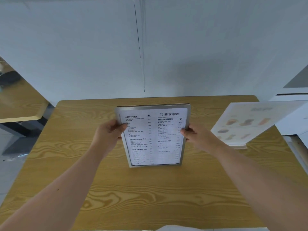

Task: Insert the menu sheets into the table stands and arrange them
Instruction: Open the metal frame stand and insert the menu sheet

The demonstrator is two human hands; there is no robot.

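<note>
A metal-framed table stand (152, 106) stands upright on the wooden table (133, 189), near its middle. Inside the frame sits a white menu sheet (153, 137) with black printed text in two columns. My left hand (110, 132) grips the frame's left edge, thumb over the front. My right hand (194, 135) grips the right edge the same way. The stand's bottom edge rests on or just above the tabletop; I cannot tell which. A second stand holding a colour drinks menu (245, 124) stands at the table's right side, angled.
A white wall rises right behind the table's far edge. A white cabinet (293, 114) stands to the right, close to the second stand. Another wooden table (18, 104) is at the left, across a gap of grey floor.
</note>
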